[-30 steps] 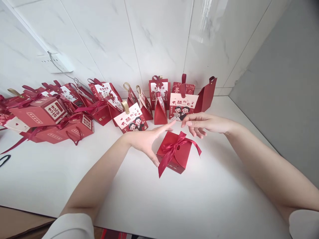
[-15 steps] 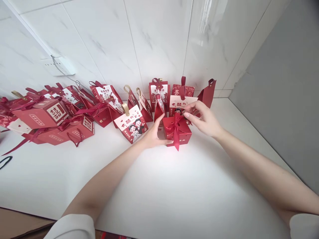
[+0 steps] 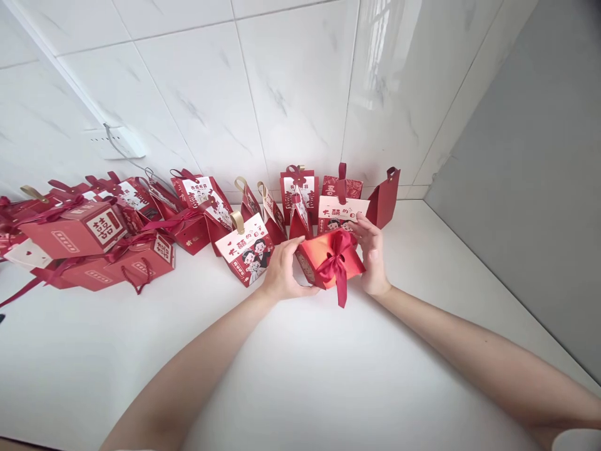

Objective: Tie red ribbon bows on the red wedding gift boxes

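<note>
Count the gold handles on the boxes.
3 that show: one far left, one on the cartoon box by the left hand, one behind it. Others may be hidden.

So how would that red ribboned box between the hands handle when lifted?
The red box looks like thin card, so probably light and crushable. Its ribbon bow hangs loose and would flop. Left hand and right hand tilt it easily.

Two hands, the left hand (image 3: pixel 282 270) and the right hand (image 3: pixel 373 254), hold one red box (image 3: pixel 323 258) tied with one ribbon bow (image 3: pixel 339 262). Along the wall stand roughly fifteen other red gift boxes and bags (image 3: pixel 197 207); the crowded pile at the left edge is too tangled to count surely. One wall socket (image 3: pixel 117 143) shows.
</note>
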A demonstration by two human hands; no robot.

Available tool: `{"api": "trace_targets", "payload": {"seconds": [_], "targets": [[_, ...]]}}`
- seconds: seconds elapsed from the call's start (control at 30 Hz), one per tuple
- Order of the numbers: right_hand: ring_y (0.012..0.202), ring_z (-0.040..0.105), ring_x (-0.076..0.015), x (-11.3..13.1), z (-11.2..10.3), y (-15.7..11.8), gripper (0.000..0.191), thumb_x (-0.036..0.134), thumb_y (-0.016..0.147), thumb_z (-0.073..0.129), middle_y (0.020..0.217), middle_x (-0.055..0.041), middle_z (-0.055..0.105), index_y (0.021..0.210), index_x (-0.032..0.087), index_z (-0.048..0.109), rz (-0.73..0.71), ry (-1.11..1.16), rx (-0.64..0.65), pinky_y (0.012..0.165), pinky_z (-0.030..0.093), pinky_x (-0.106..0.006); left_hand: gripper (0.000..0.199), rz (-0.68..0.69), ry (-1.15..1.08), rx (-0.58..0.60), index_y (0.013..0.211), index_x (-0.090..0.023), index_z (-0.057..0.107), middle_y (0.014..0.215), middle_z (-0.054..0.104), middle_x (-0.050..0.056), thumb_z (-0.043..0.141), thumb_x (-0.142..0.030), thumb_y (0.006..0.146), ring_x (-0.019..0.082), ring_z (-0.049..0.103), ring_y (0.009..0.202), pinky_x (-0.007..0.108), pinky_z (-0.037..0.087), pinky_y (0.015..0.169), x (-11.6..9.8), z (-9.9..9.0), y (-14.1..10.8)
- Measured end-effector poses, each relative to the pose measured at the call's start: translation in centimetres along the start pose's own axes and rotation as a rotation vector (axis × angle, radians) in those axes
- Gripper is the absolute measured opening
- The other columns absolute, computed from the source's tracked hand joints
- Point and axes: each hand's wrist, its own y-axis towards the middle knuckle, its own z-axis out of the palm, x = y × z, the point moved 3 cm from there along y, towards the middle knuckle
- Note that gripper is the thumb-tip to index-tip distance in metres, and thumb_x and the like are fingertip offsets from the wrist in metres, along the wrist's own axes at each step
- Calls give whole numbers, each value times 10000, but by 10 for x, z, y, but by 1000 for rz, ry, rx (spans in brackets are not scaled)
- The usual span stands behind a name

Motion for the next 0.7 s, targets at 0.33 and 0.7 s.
{"api": "trace_targets", "payload": {"seconds": [0.33, 0.7], "targets": [[1314, 435, -303, -20, 1, 3, 537, 658, 956, 300, 1451, -74, 430, 1326, 292, 432, 102, 224, 9, 1101, 347, -503, 1129, 248, -117, -163, 1506, -215, 185, 1383, 481, 176, 814, -423, 592, 347, 514, 1270, 491, 494, 1027, -1, 6, -1], [1317, 447, -295, -36, 9, -5, 691, 784, 868, 388, 1403, -39, 502, 1367, 310, 445, 375, 442, 364, 1128, 346, -446, 860, -93, -344, 533, 1481, -218, 310, 1443, 486, 128, 709, -391, 739, 346, 507, 1283, 417, 448, 1027, 31, -3, 5]]}}
